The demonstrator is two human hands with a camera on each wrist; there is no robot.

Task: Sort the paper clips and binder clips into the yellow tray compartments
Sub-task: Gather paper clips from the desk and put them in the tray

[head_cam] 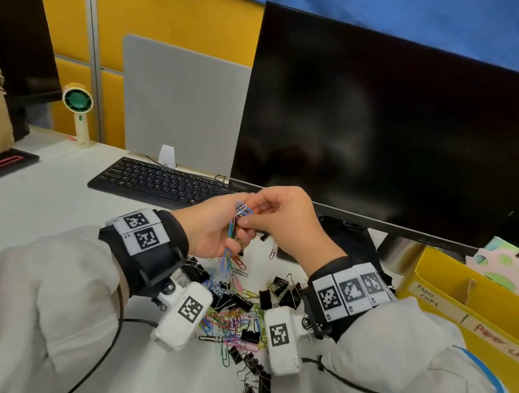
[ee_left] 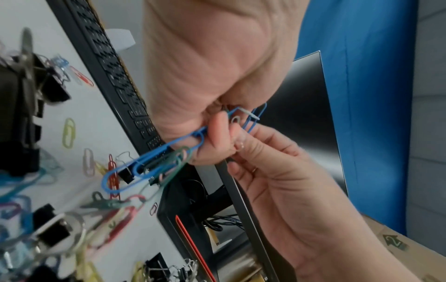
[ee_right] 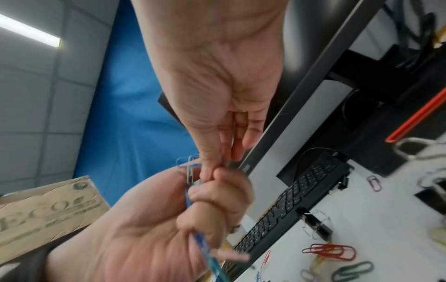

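Head view: left hand (head_cam: 212, 229) grips a bunch of paper clips (head_cam: 231, 242) above the mixed pile (head_cam: 234, 313); right hand (head_cam: 284, 223) pinches its top. Step: gathering. Next, presumably, carrying them to the yellow tray (head_cam: 439, 290), right of the pile.

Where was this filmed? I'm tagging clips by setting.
Most likely an office desk in a cubicle: a dark monitor and black keyboard stand on a white desk, backed by yellow partition panels.
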